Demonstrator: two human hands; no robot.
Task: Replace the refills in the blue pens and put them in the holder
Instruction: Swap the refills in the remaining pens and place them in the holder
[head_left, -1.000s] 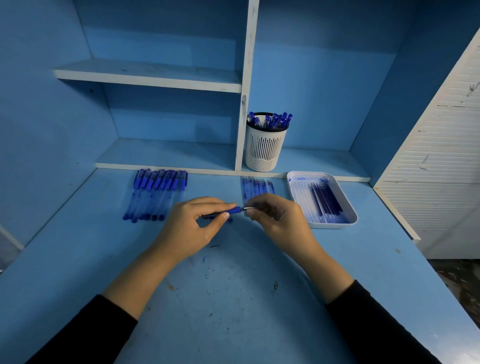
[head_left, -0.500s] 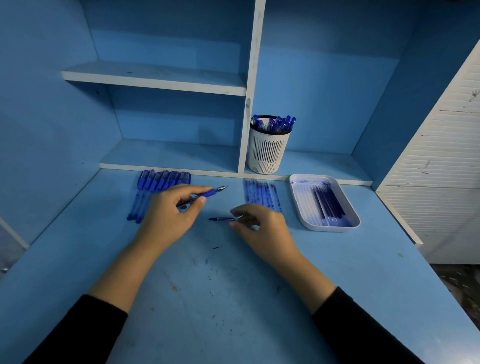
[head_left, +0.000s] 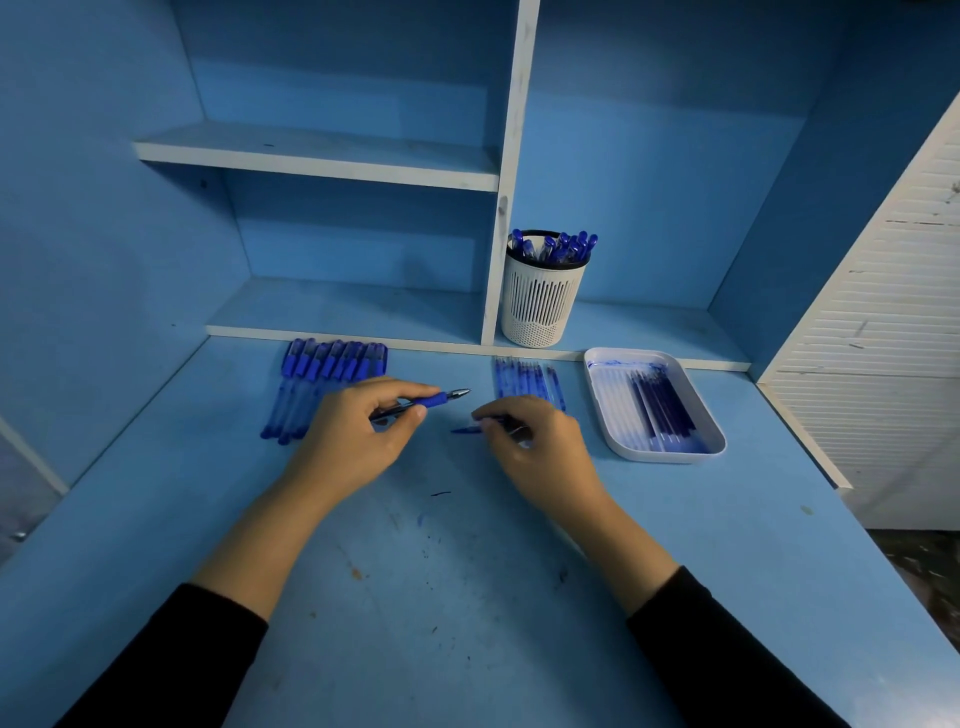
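My left hand grips a blue pen with its metal tip pointing right, just above the desk. My right hand pinches a small blue pen part, likely the cap, low over the desk. A row of several blue pens lies at the back left. Several loose refills lie in a row behind my right hand. The white slotted holder stands on the low shelf with several blue pens in it.
A white tray with several dark refills sits to the right of my right hand. The blue desk has ink marks in the middle. A white slatted panel bounds the right side, and shelves rise behind.
One second ago both hands met on the pen at the centre. They have since drawn apart: the left keeps the pen, the right holds the small blue piece.
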